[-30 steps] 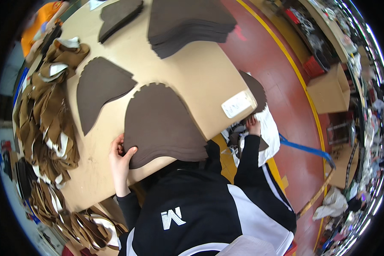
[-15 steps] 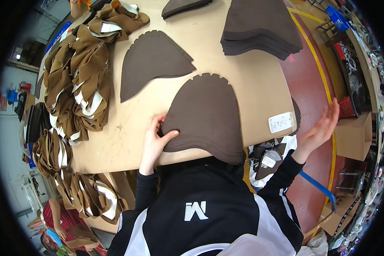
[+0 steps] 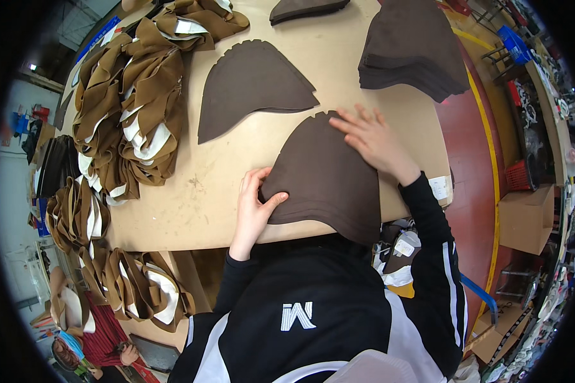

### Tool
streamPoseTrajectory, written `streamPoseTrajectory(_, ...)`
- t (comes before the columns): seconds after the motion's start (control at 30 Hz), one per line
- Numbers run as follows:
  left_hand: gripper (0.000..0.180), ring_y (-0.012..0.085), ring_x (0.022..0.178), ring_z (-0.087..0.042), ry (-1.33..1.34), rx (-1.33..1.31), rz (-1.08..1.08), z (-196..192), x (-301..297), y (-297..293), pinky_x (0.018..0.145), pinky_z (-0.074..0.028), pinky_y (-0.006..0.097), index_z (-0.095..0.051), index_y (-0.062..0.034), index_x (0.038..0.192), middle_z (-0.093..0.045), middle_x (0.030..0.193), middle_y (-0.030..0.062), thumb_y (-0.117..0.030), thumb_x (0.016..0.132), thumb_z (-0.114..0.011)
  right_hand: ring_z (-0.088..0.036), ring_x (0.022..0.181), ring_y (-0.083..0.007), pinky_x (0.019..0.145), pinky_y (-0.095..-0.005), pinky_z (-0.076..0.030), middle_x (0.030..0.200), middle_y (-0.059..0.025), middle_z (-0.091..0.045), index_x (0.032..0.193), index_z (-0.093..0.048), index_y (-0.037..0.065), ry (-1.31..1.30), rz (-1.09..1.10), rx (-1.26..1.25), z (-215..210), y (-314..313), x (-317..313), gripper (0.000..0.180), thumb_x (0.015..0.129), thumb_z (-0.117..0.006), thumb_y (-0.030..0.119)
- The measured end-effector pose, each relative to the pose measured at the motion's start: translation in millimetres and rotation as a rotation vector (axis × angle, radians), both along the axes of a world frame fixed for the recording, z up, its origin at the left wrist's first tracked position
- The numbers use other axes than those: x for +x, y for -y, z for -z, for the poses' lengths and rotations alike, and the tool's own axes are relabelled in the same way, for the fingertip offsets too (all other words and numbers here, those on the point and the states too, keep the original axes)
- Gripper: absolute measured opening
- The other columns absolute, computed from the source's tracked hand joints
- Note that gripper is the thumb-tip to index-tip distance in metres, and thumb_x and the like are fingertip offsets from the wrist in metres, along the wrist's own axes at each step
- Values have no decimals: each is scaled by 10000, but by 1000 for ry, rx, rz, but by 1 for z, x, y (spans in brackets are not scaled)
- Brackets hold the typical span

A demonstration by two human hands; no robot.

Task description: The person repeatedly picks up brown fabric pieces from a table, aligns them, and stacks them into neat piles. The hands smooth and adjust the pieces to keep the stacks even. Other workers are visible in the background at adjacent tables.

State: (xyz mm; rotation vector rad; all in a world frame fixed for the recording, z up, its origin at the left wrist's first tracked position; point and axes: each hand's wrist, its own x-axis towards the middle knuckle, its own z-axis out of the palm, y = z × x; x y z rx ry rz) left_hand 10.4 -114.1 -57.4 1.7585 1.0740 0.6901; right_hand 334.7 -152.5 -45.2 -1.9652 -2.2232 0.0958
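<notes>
A small stack of dark brown cut panels [image 3: 326,172], with a curved, notched top and a wavy lower edge, lies at the table's front edge. My left hand [image 3: 255,207] grips its left side, thumb on top and the other fingers at the edge. Across the upper right of the stack my right hand [image 3: 374,140] is spread open, fingertips by the notched edge. Beyond them lies a second small stack of similar brown panels [image 3: 252,89], turned at an angle.
A thicker pile of dark brown panels [image 3: 412,48] stands at the far right of the table [image 3: 179,214]. Bundled brown pieces with white linings [image 3: 153,96] heap along the left. Another person in a red striped top [image 3: 105,329] is at lower left. Cardboard boxes [image 3: 527,217] stand right.
My right hand has come in from the right, off the table's side, onto the upper right of the panels. My left hand keeps its hold. The whole view has shifted slightly.
</notes>
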Motion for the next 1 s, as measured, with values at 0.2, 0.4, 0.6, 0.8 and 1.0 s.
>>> streamPoseTrajectory(0.2, 413, 288, 1168, -529, -40, 21, 12, 1, -4, 0, 1000, -446, 373, -636, -21, 1132, -573, 1249, 95, -107, 781, -835, -303, 1512, -235, 1237, -542, -187, 1618, 52, -378, 1488, -493, 364, 132, 1, 154, -27, 6, -18, 519, 984, -555, 473)
streamPoseTrajectory(0.4, 294, 143, 805, -605, -55, 73, -55, -30, 4, -4, 729, -524, 286, -670, -37, 1244, -650, 1070, 72, -107, 958, -673, -313, 1504, -282, 1218, -551, -226, 1629, -12, -360, 1493, -494, 329, 23, -227, -43, -14, 48, -38, 629, 901, -653, 471)
streamPoseTrajectory(0.6, 281, 33, 577, -492, 387, 31, -265, -50, 10, -85, 474, -420, 200, -697, -32, 1257, -689, 1037, 39, -166, 1024, -615, -301, 1500, -360, 1209, -578, -219, 1626, -105, -352, 1503, -489, 229, -106, -80, 142, -41, 74, -17, 715, 836, -719, 344)
streamPoseTrajectory(0.8, 388, 119, 966, -665, -83, 604, -458, -9, -26, -161, 737, -511, 266, -629, -47, 1351, -693, 1105, 33, -217, 1003, -655, -403, 1448, -167, 1216, -498, -261, 1576, 51, -443, 1473, -519, 276, -149, -447, -130, -31, 86, -90, 539, 961, -630, 400)
streamPoseTrajectory(1.0, 510, 167, 1039, -591, -137, -80, 23, -24, -23, -43, 929, -469, 309, -621, -36, 1317, -628, 1130, 56, -224, 872, -786, -400, 1453, -155, 1218, -462, -261, 1573, 54, -451, 1482, -513, 311, -94, -249, -55, -12, 51, -65, 463, 1020, -532, 322)
